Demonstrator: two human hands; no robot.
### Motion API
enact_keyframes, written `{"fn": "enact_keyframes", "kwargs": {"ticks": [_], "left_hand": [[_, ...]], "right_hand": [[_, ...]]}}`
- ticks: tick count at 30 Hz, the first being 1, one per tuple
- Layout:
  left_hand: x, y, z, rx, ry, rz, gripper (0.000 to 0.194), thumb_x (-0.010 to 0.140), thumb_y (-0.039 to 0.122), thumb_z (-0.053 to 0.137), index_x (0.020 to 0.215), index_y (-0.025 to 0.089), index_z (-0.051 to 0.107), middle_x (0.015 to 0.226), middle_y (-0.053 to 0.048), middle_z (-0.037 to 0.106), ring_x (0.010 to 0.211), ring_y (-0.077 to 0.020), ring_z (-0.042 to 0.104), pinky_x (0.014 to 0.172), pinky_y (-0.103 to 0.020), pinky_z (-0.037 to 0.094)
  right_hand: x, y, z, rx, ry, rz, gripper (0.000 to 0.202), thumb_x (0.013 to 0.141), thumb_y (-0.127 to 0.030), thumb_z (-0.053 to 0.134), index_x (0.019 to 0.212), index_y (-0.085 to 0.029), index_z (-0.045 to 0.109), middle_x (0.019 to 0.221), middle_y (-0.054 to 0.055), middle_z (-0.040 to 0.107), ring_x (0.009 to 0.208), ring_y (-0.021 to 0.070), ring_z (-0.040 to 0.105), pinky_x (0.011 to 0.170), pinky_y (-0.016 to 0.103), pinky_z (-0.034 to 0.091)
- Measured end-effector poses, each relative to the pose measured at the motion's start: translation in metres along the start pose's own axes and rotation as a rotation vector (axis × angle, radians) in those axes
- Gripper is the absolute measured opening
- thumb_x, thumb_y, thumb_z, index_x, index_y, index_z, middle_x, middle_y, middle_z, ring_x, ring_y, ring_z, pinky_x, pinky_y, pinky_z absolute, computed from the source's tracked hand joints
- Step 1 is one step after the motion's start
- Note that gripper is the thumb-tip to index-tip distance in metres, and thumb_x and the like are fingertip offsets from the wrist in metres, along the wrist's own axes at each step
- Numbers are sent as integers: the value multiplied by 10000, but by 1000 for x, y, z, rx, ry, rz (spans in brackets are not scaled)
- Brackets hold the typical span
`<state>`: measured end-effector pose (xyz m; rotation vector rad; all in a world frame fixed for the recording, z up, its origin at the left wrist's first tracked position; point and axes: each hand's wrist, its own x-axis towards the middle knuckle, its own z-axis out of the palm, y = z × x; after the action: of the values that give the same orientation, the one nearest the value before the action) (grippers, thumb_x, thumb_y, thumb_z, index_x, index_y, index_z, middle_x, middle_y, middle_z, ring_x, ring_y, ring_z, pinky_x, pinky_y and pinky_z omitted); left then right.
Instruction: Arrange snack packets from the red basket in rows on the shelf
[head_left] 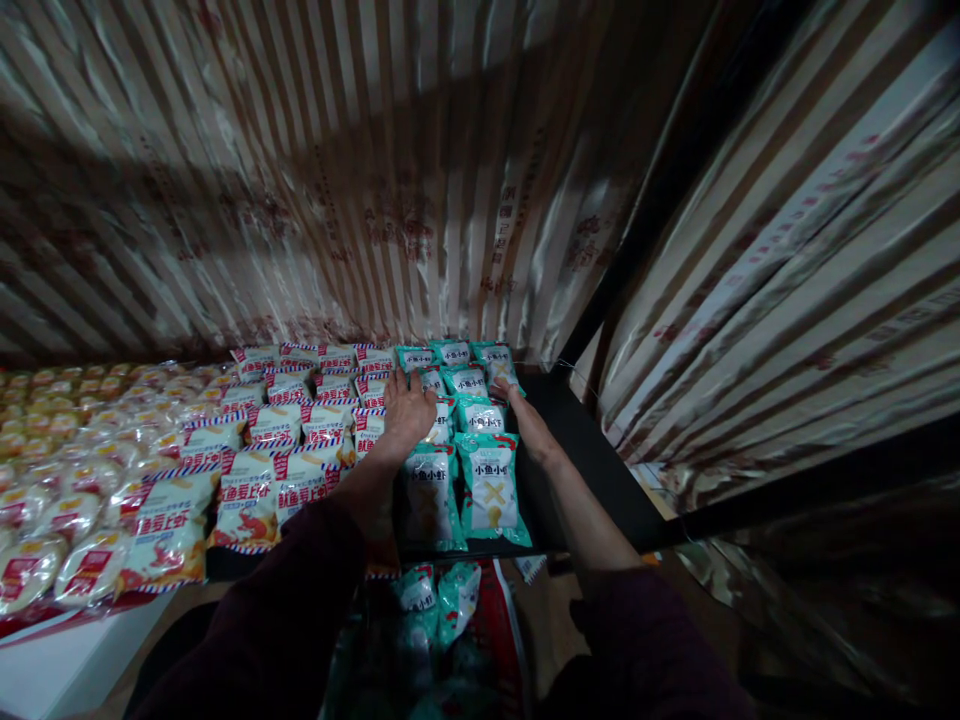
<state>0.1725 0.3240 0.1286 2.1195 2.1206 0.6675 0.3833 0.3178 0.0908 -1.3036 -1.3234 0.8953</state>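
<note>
My left hand (411, 408) lies with its fingers spread over the green snack bags in the left green column, partly covering them. My right hand (525, 412) reaches to the back right, its fingers closed on the lower edge of a green and white snack bag (491, 357). That bag is the rearmost one in the right-hand column. In front of my hands, two larger-looking green snack bags (491, 490) (431, 495) lean at the shelf's front edge. My right fingertips are partly hidden in the dim light.
Striped snack bags (247, 490) fill rows to the left, with round wrapped packs (94, 565) beyond. Below the shelf, a red-sided container (510, 620) holds more green bags (457, 600). Black shelf board (592, 470) shows at right. Printed plastic sheeting (420, 200) hangs behind; a dark post (637, 240) stands right.
</note>
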Motion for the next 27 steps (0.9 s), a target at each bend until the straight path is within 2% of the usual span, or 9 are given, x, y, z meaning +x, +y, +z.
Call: {"fn": "enact_keyframes", "kwargs": {"ticks": [3, 6, 10, 14, 17, 19, 22, 24, 27], "left_hand": [[0, -3, 2, -7, 14, -1, 534, 927, 338, 347, 1373, 57, 433, 1472, -226, 367, 1402, -326, 285, 1129, -488, 264], [-1, -5, 1, -9, 25, -5, 520, 928, 343, 345, 1366, 83, 450, 1483, -210, 358, 1405, -335, 277, 1115, -525, 276], [-5, -2, -9, -9, 17, -9, 515, 934, 355, 339, 1377, 115, 447, 1500, -192, 335, 1420, -335, 237, 1127, -541, 243], [-10, 6, -29, -38, 9, 0, 504, 938, 360, 338, 1380, 143, 447, 1524, -148, 310, 1436, -326, 192, 1138, -540, 234], [-26, 13, -45, -79, 10, 59, 504, 939, 367, 347, 1382, 145, 440, 1540, -122, 284, 1449, -315, 141, 1149, -530, 229], [-50, 19, -52, -114, 8, 129, 508, 942, 357, 345, 1387, 125, 427, 1551, -127, 255, 1457, -305, 95, 1159, -512, 225], [-108, 29, -53, -179, 6, 285, 517, 928, 299, 368, 1398, 86, 394, 1570, -148, 174, 1460, -294, 5, 1173, -492, 213], [-152, 35, -44, -222, -26, 379, 523, 903, 243, 401, 1406, 102, 381, 1579, -147, 115, 1454, -295, -41, 1162, -517, 239], [-205, 42, -21, -268, -141, 444, 623, 838, 171, 468, 1443, 135, 320, 1580, -141, 55, 1442, -309, -50, 1143, -548, 272]], "right_hand": [[9, 0, 0, 76, -84, 104, 732, 833, -739, 359, 1341, -238, 522, 1306, 71, 610, 1242, 263, 540, 1098, 463, 367], [10, -1, -1, 97, -80, 115, 739, 808, -750, 401, 1327, -242, 539, 1288, 74, 623, 1242, 284, 537, 1092, 483, 369], [6, -4, -6, 120, 20, 95, 764, 807, -749, 395, 1354, -227, 508, 1253, 86, 645, 1222, 287, 555, 1076, 491, 385], [-7, -5, -13, 112, 127, 41, 744, 817, -731, 393, 1351, -224, 502, 1287, 85, 621, 1227, 261, 549, 1095, 460, 368], [-26, -8, -18, 113, 170, -11, 701, 829, -696, 427, 1332, -215, 514, 1293, 85, 612, 1224, 249, 550, 1094, 446, 371], [-44, -11, -19, 90, 187, -42, 675, 849, -663, 429, 1333, -199, 507, 1326, 95, 583, 1242, 239, 533, 1102, 432, 359], [-74, -11, -16, 42, 241, -58, 662, 886, -623, 388, 1376, -181, 448, 1400, 118, 509, 1273, 231, 503, 1103, 425, 356], [-92, -7, -13, -9, 277, -48, 660, 908, -613, 330, 1406, -188, 402, 1415, 119, 494, 1283, 226, 494, 1098, 437, 359], [-111, 2, -7, -77, 238, 5, 662, 905, -624, 321, 1421, -215, 386, 1438, 95, 474, 1321, 220, 452, 1119, 434, 331]]}}
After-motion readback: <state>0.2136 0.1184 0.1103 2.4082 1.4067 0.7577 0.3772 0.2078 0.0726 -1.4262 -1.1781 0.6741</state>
